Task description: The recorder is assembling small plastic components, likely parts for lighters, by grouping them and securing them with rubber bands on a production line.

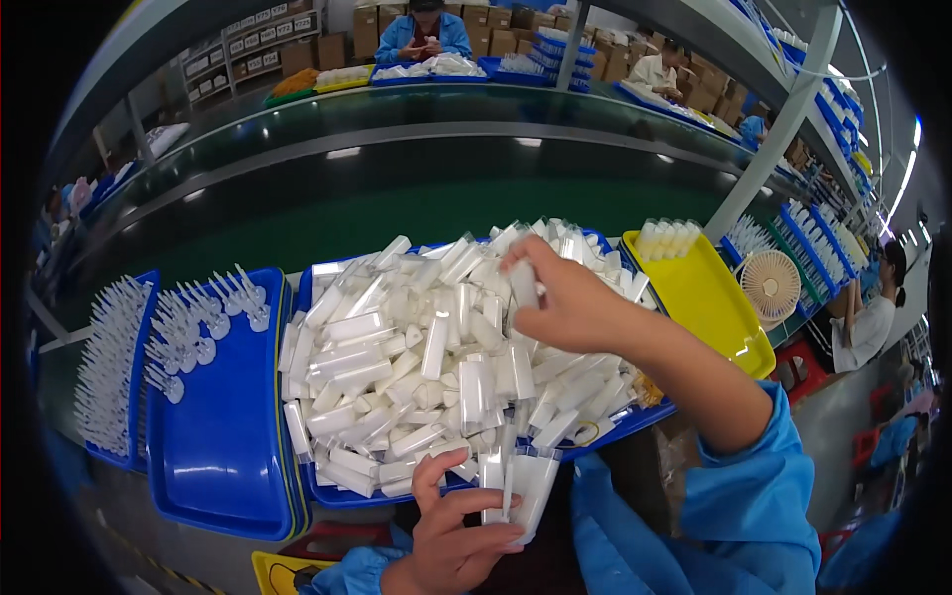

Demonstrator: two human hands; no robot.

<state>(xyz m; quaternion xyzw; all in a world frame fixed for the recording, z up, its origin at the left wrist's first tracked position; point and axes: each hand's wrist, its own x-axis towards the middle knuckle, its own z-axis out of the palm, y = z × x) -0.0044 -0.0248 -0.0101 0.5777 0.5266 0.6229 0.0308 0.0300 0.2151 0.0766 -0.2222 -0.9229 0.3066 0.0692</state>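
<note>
A big heap of white rectangular plastic pieces with clear covers (357,381) fills a blue tray (342,498) in front of me. Low at the tray's near edge, my left hand (451,531) is closed around several of these white pieces (536,493), fanned out side by side. Over the heap's far right part, my right hand (575,305) pinches a single white piece (525,285) between thumb and fingers. The exact shape of that piece is partly hidden by the fingers.
Left of the heap lies a stack of blue trays (223,441) bearing clear stemmed parts (183,332). On the right are a yellow tray (709,302) with a few white pieces and a round fan (771,286). A green conveyor belt (327,188) runs beyond; co-workers sit across it.
</note>
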